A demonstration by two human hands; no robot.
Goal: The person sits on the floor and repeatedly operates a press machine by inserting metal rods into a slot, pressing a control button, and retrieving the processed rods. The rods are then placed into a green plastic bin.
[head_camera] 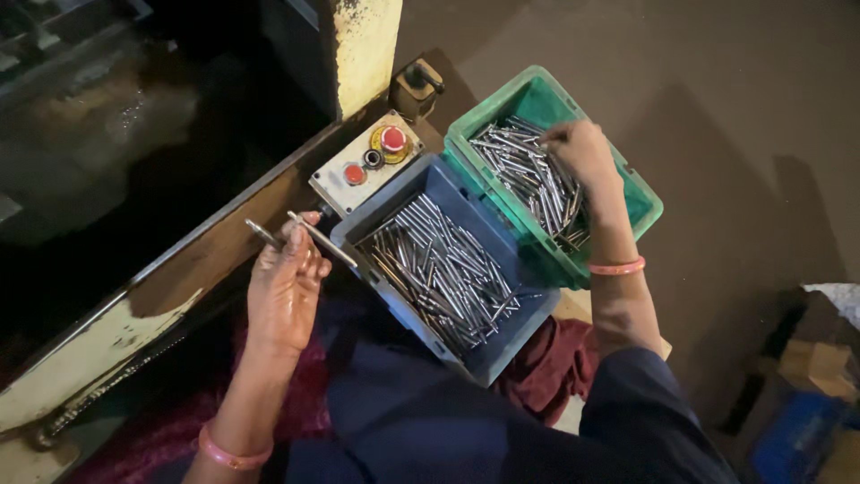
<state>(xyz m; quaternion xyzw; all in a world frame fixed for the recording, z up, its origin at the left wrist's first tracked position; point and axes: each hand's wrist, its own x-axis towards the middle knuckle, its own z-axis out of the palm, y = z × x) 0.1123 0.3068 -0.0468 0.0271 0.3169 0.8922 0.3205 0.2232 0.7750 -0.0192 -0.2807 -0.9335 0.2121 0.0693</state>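
1. Left hand (285,289): grip closed on two metal pins (300,231), raised beside the blue bin (524,318).
2. Blue bin holds loose pins.
3. Right hand (582,154): fingers curled into pins in the green bin (640,202); what the grip holds cannot be told.

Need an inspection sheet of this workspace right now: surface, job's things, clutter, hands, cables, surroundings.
Surface: brown floor, worn machine ledge.
Job's things: blue bin and green bin, both holding metal pins.
Clutter: boxes at right edge.
Hands: left hand holds two metal rods; right hand reaches into the green bin's pins.
Cables: nothing seen.
Surroundings: control box with red buttons, dark machine interior.
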